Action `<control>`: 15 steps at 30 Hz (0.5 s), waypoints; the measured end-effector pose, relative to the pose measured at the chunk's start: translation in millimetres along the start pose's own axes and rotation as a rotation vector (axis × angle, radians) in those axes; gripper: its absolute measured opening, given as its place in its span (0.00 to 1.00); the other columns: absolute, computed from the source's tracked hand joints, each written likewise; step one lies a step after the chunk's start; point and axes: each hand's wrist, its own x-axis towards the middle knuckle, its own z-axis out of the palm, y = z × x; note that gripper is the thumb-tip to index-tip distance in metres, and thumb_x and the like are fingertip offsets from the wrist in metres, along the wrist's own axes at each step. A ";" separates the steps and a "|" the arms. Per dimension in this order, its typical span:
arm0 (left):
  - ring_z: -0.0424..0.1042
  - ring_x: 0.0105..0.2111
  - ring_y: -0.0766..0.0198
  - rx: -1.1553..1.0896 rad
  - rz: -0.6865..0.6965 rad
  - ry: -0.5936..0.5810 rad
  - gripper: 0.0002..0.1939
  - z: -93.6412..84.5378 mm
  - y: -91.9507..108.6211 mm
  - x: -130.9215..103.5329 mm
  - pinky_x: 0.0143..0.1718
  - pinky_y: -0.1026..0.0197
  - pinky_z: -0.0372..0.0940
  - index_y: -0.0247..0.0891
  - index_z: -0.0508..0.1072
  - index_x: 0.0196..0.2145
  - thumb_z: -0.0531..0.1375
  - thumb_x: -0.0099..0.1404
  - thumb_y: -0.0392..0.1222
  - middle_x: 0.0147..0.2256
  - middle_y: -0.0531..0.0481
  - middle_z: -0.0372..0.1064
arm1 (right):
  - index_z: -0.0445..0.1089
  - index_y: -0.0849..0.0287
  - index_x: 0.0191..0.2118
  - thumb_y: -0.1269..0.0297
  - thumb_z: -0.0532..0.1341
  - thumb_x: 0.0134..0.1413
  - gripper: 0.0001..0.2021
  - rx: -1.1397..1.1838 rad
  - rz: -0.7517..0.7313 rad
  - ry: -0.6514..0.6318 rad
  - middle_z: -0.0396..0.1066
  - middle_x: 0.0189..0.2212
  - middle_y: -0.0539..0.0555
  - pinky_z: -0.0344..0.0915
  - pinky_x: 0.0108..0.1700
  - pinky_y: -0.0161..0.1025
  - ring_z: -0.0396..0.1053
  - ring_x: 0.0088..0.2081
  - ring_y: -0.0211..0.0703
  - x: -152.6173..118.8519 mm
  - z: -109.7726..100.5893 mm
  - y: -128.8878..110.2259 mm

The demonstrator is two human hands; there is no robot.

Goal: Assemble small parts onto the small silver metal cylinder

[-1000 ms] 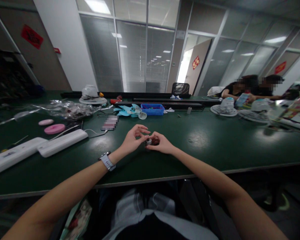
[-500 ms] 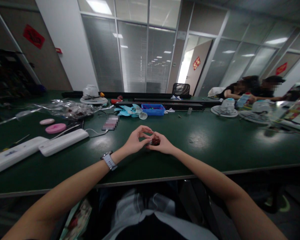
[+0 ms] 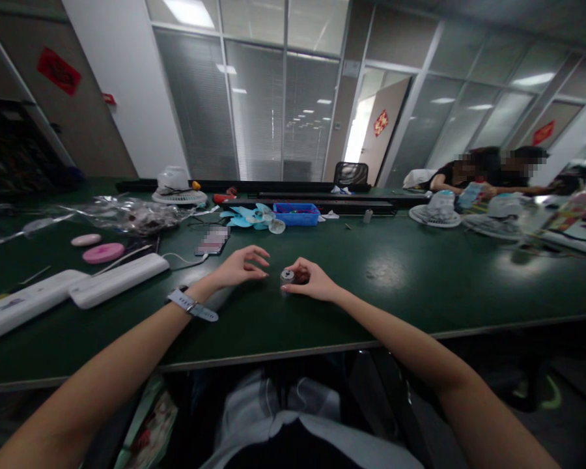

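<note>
Right hand (image 3: 317,283) pinching the metal cylinder (image 3: 287,281), left hand (image 3: 239,267) loose!

Biggest first: the green bench (image 3: 449,273) spreads right across in front of me, and I take the blue tray (image 3: 295,220) as my mark. Well to its left and nearer me run a long white bar (image 3: 27,306) and a second white bar (image 3: 122,280), end to end. Left of the tray, well apart, sprawls a heap of clear plastic (image 3: 141,215); just beside its left side, light-blue blades (image 3: 249,216). My hands, both on my side of the tray: the left out to its left, fingers curved and parted, holding nothing I can see; the right off its right end, thumb and finger gripping. A phone (image 3: 213,241) lies left of the tray, a little nearer me. And smallest, the cylinder: straight from the tray toward me, upright or nearly so, dark spot on top. Whether its base touches the bench, I can't tell. My call: light, stiff, probably sturdy, slick enough to twist between fingers. Best hold is the curved side, thumb opposite finger, top left uncovered.
</note>
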 end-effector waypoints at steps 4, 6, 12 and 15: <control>0.77 0.33 0.59 -0.024 -0.084 -0.112 0.25 -16.4 -16.1 1.7 0.36 0.54 0.72 0.34 0.68 0.42 0.70 0.45 0.36 0.37 0.43 0.73 | 0.65 0.59 0.39 0.58 0.70 0.39 0.21 -0.006 0.001 -0.005 0.74 0.38 0.55 0.66 0.37 0.38 0.71 0.36 0.40 0.1 -0.3 1.5; 0.76 0.35 0.59 -0.027 -0.054 -0.137 0.27 -17.3 -17.4 2.4 0.38 0.54 0.72 0.34 0.69 0.43 0.70 0.44 0.35 0.38 0.43 0.74 | 0.65 0.59 0.39 0.58 0.70 0.39 0.20 -0.001 0.003 -0.006 0.74 0.38 0.55 0.66 0.37 0.38 0.71 0.36 0.40 0.1 -0.4 1.7; 0.76 0.35 0.60 0.207 0.031 -0.112 0.26 -16.2 -9.7 0.4 0.37 0.58 0.70 0.36 0.72 0.42 0.70 0.42 0.39 0.34 0.46 0.76 | 0.65 0.59 0.39 0.58 0.69 0.40 0.20 -0.006 0.014 -0.006 0.73 0.39 0.55 0.66 0.37 0.39 0.71 0.37 0.40 -0.5 -0.8 -1.4; 0.76 0.31 0.60 0.282 -0.010 -0.126 0.24 -16.8 -10.6 -0.1 0.31 0.61 0.69 0.36 0.71 0.41 0.69 0.45 0.41 0.30 0.47 0.77 | 0.65 0.59 0.39 0.58 0.69 0.40 0.20 -0.011 0.027 -0.009 0.73 0.39 0.56 0.66 0.38 0.40 0.71 0.38 0.41 -0.9 -1.0 -3.9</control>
